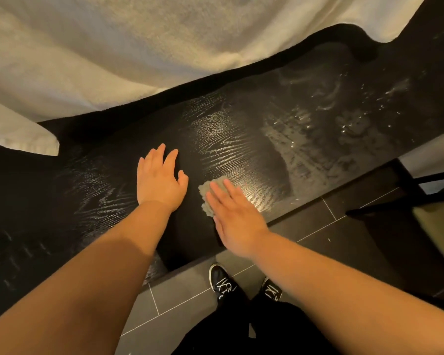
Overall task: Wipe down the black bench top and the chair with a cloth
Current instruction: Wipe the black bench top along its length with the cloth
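- The cloth [207, 198] lies bunched on the bench top [241, 139], close to its front edge, about mid-length.
- The right hand [235, 221] presses it flat with straight fingers and does not grip it. The left hand [158, 180] rests spread on the bench top, just beside the cloth.
- Risk: the ungripped wad may slip from under the hand and drop off the front edge.
- Risk: the smears and droplets [344, 119] toward the bench top's right end may be missed.
- Orientation: the visible part runs front-to-back across the bench top, with no distinct pointing end.
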Available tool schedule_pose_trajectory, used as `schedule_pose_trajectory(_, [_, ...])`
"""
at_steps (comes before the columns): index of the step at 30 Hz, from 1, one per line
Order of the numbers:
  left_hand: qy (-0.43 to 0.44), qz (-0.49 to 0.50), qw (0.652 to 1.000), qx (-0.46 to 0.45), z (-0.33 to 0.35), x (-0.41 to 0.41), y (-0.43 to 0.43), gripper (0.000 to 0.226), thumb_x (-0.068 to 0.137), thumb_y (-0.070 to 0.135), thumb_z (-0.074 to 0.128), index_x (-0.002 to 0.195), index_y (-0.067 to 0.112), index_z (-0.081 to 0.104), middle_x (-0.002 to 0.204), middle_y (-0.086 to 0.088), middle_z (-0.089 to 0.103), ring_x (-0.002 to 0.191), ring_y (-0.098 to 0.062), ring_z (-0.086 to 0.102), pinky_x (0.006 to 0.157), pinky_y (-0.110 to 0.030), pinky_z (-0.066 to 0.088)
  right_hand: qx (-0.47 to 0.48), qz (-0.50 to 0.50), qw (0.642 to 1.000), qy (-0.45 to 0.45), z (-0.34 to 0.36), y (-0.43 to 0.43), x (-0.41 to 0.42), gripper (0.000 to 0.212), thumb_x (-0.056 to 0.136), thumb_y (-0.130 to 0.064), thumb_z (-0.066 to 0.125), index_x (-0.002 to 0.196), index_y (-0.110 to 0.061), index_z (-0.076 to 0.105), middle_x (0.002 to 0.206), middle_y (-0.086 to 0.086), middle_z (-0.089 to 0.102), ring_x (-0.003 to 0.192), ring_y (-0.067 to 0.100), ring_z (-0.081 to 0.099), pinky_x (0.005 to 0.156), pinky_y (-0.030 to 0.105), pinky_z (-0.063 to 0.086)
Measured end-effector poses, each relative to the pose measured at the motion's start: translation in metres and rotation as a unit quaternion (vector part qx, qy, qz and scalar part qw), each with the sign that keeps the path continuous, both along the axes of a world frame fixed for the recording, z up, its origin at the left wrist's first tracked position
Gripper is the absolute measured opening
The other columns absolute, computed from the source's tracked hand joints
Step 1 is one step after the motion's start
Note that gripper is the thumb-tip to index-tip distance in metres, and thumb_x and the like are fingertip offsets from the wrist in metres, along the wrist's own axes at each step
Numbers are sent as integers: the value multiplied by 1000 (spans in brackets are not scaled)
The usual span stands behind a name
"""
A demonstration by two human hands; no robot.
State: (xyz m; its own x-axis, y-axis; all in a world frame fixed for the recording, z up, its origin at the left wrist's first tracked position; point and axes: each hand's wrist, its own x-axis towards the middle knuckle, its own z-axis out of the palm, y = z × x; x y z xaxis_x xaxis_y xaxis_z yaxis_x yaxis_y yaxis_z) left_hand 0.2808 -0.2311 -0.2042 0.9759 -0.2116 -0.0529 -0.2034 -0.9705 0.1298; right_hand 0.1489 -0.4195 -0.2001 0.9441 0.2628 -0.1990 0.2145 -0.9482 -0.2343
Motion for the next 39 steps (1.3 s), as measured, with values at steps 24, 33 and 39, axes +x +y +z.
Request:
schedule_pose_trajectory(24, [76,145,986,-33,2,-103,-59,79,101,54,45,169,25,18,178,-8,6,163,-36,1,130,-58,2,1,-20,999,-25,-3,-113,-25,63,104,-30,28,165,-17,23,172,7,20,160,33,11,128,52,17])
schedule_pose_trajectory(33, [61,140,988,1,-8,-108,-66,82,99,61,38,170,26,13,178,-9,2,162,-39,-2,130,-59,1,-1,-124,992,-12,4,-125,-22,64,106,-27,39,165,-13,21,172,10,13,159,40,3,128,54,14])
schedule_pose_trajectory(39, [61,125,990,13,-4,-106,-65,88,98,70,38,170,27,12,178,-10,3,162,-40,-2,130,-59,3,15,54,997,-44,-2,-125,-21,62,101,-28,31,162,-14,34,169,9,30,157,35,20,128,49,19])
